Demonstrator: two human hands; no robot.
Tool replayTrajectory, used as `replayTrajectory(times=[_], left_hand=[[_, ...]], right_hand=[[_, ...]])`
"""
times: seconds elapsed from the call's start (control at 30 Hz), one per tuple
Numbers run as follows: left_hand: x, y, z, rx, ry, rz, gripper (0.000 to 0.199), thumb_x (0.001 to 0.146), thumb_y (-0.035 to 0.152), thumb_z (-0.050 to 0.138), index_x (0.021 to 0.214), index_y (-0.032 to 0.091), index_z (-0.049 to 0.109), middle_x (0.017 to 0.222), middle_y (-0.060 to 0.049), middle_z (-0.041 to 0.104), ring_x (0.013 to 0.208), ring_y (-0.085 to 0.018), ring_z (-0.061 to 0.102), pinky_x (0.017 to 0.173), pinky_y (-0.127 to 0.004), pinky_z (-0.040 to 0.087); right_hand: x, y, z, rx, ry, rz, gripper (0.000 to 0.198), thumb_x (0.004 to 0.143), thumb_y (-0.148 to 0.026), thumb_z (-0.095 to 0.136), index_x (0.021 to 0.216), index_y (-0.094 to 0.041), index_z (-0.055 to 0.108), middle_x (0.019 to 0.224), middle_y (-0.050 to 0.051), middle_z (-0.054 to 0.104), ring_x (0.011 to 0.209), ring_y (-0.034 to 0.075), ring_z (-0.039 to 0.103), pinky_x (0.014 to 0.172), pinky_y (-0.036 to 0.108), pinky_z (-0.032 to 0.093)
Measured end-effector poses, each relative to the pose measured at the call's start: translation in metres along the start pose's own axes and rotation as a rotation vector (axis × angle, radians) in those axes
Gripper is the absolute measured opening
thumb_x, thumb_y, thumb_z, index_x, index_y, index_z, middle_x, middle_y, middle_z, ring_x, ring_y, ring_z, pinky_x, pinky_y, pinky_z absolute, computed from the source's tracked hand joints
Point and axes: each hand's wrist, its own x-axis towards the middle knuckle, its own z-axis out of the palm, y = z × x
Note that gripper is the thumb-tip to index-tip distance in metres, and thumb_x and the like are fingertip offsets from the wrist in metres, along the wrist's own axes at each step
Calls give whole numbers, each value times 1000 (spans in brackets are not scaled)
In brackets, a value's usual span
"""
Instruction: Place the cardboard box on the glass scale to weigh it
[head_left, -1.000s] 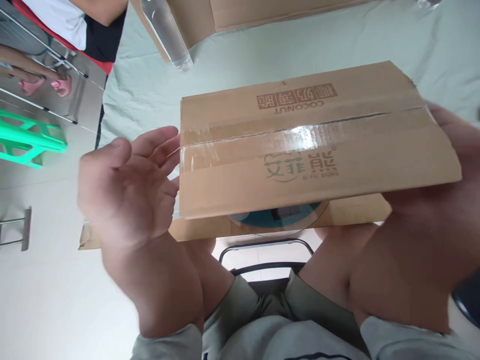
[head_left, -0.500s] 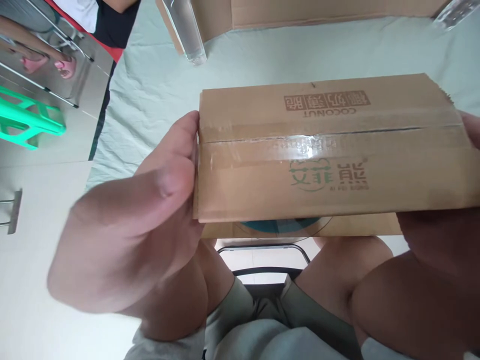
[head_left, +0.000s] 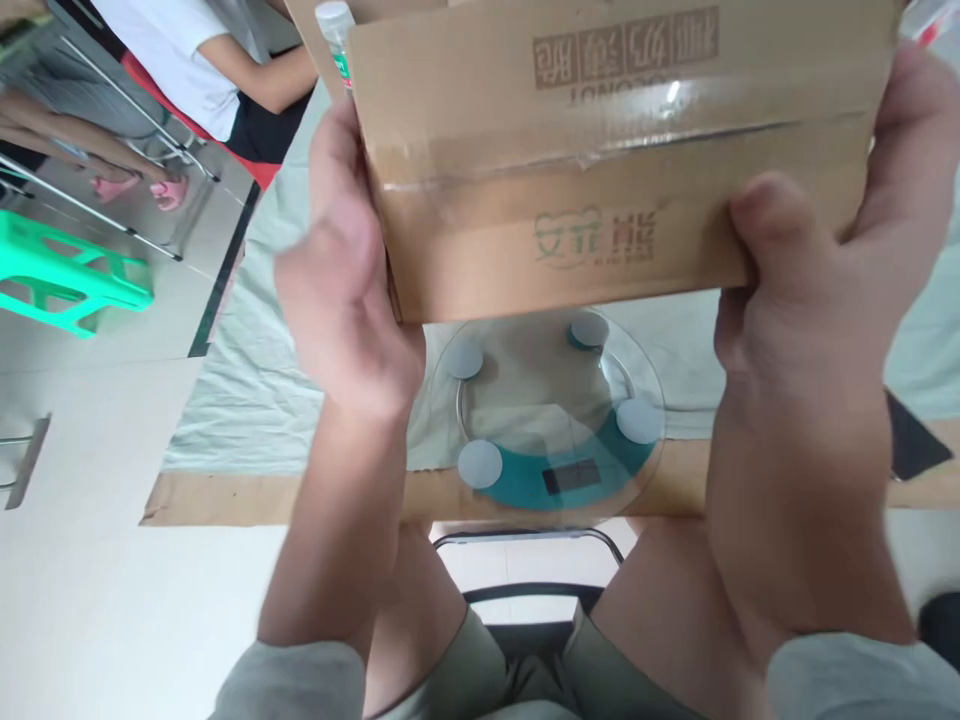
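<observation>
Between my two hands I hold up a brown cardboard box (head_left: 465, 240), its taped seam and upside-down printing facing me. My left hand (head_left: 349, 270) grips the box's left end, slightly blurred. On the other end, my right hand (head_left: 825, 240) has its thumb pressed on the printed face and its fingers around the right edge. Below the box lies a round glass bathroom scale (head_left: 517, 400) with a teal band, a dark display and round silver pads. It rests at the table's front edge, apart from both hands.
A pale green cloth (head_left: 255, 400) covers the table, with a cardboard strip (head_left: 225, 500) along its front. Behind the box stands a white-capped bottle (head_left: 335, 25). A dark flat object (head_left: 915, 440) lies at right. A green plastic stool (head_left: 75, 275) and a seated person (head_left: 217, 70) are at left.
Both hands have carried the box forward, away from my body, and it is now slightly tilted. The scale, mostly covered before, has come into view. My right thumb now shows on the box.
</observation>
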Motion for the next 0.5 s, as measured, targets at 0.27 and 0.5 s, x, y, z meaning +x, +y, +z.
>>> replayTrajectory(times=[0.27, 0.5], left_hand=[[33, -69, -30, -30, -328, 186, 73, 69, 75, 83, 119, 25, 63, 119, 0, 68, 134, -26, 60, 123, -39, 48], [48, -77, -36, 141, -257, 105, 82, 62, 93, 77, 109, 28, 60, 112, -1, 61, 136, -28, 57, 119, -42, 46]], right_hand=[[20, 98, -6, 55, -144, -214, 84, 73, -76, 85, 141, -30, 66, 143, 0, 66, 149, 33, 58, 134, 53, 43], [16, 147, -2, 86, -96, -208, 92, 75, -79, 83, 146, -30, 54, 153, 3, 60, 151, 32, 56, 134, 51, 45]])
